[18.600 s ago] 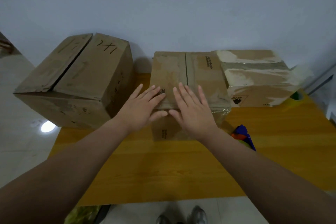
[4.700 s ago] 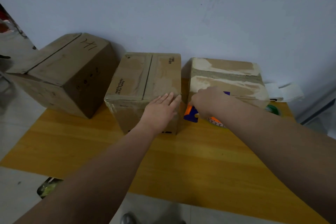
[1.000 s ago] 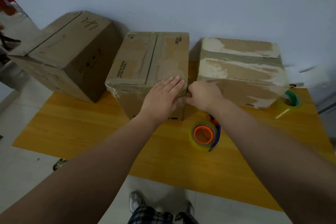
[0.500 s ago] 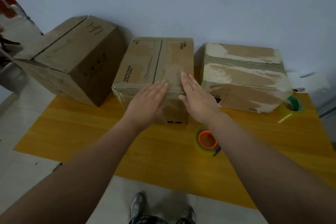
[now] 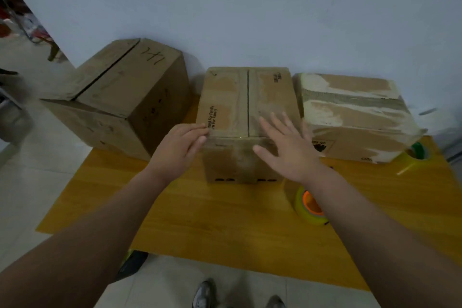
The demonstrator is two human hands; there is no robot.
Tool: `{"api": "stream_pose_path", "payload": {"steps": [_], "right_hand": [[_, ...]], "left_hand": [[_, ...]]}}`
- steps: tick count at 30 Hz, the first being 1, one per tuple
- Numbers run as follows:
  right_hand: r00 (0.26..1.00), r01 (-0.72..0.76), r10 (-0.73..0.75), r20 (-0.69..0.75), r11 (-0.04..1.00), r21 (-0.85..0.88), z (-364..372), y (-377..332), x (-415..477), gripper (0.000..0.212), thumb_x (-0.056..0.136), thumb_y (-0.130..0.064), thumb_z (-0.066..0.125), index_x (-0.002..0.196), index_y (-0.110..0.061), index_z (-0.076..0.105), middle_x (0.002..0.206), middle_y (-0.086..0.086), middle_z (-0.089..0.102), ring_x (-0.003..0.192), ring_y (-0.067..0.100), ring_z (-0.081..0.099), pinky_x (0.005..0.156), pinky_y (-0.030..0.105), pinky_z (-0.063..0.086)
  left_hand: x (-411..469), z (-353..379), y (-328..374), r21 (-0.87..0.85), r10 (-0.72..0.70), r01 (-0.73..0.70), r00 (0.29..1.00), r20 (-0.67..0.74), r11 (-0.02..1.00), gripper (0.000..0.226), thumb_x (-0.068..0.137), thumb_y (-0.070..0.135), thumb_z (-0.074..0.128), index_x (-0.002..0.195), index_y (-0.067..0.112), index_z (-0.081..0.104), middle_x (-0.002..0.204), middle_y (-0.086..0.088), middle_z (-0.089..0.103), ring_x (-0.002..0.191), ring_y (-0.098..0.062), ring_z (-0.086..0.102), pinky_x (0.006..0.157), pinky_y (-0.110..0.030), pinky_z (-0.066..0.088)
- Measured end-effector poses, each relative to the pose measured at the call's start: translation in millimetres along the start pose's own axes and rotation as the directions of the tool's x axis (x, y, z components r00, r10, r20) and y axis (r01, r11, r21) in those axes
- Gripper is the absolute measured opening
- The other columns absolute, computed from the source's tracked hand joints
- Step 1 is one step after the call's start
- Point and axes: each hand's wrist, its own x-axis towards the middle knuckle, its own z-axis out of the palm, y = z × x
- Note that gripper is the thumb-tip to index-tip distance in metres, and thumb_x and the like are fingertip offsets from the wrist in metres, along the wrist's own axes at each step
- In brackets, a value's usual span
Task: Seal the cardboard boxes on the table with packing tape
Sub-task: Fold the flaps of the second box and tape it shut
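The person is working with bare arms: the left hand (image 5: 180, 150) and the right hand (image 5: 287, 150) are showing uncovered, and both forearms are running bare back to the near corners of the view, where they are falling into shadow. The fingertips of the right hand are blurring slightly. At the near edge the person is wearing grey sports shoes with paler patches, the left shoe (image 5: 203, 295) showing its whole toe and the right shoe (image 5: 275, 302) showing only its tip.

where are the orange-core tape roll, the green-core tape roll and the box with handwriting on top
orange-core tape roll (image 5: 308, 204): head view, orange core
green-core tape roll (image 5: 418, 152): head view, green core
handwritten box (image 5: 130, 77): head view, top flap
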Motion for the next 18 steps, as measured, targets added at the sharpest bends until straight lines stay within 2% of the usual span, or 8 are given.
{"api": "stream_pose_path", "payload": {"steps": [3,6,8,11,15,18], "right_hand": [[0.997,0.053,-0.052,-0.065,0.999,0.001,0,-52,23,0.061,0.097,-0.057,0.007,0.151,-0.03,0.011,0.159,-0.004,0.006,0.146,0.015,-0.006,0.111,0.042,-0.021],[0.996,0.062,-0.065,-0.056,0.997,-0.047,14,-85,48,0.059,0.1,-0.047,0.006,0.151,-0.019,0.013,0.159,-0.002,0.007,0.146,0.013,-0.003,0.113,0.041,-0.018],[0.998,0.036,-0.039,-0.044,0.997,-0.073,27,-93,58,0.057,0.102,-0.043,0.006,0.151,-0.016,0.013,0.16,0.0,0.008,0.146,0.014,-0.002,0.113,0.04,-0.017],[0.997,-0.03,0.019,-0.069,0.987,-0.158,41,-94,59,0.059,0.101,-0.043,0.003,0.151,-0.013,0.016,0.159,0.003,0.013,0.147,0.016,0.004,0.115,0.04,-0.014],[0.994,-0.033,0.001,-0.109,0.956,-0.291,48,-93,56,0.072,0.095,-0.052,0.0,0.147,-0.01,0.028,0.154,0.008,0.027,0.144,0.024,0.019,0.117,0.047,0.001],[0.987,-0.013,-0.054,-0.154,0.914,-0.405,51,-93,53,0.074,0.092,-0.056,0.023,0.139,-0.002,0.043,0.145,0.018,0.041,0.135,0.033,0.039,0.112,0.057,0.023]], "left_hand": [[18,-1,-8,-0.088,-0.038,0.038,0.999,0.002,0.995,0.033,0.099,0.023,0.043,0.127,0.011,0.057,0.135,-0.003,0.053,0.13,-0.019,0.042,0.108,-0.028,0.026],[34,2,-15,-0.129,0.071,-0.048,0.982,0.175,0.99,0.043,0.101,0.028,0.038,0.141,0.013,0.04,0.149,-0.002,0.035,0.141,-0.017,0.022,0.114,-0.028,0.012],[39,6,-21,-0.09,0.151,-0.13,0.948,0.281,0.987,0.049,0.102,0.032,0.032,0.147,0.016,0.025,0.154,0.0,0.023,0.143,-0.015,0.011,0.114,-0.029,0.005],[42,8,-36,0.027,0.231,-0.252,0.921,0.314,0.967,0.056,0.099,0.039,0.034,0.148,0.015,0.02,0.155,-0.001,0.019,0.143,-0.013,0.009,0.116,-0.03,0.004],[40,12,-47,0.168,0.32,-0.389,0.887,0.333,0.906,0.071,0.092,0.047,0.046,0.148,0.011,0.022,0.155,-0.005,0.021,0.144,-0.017,0.013,0.118,-0.034,0.009],[37,15,-46,0.157,0.329,-0.383,0.899,0.289,0.91,0.074,0.088,0.049,0.053,0.146,0.009,0.029,0.153,-0.008,0.028,0.143,-0.021,0.02,0.117,-0.036,0.013]]}}
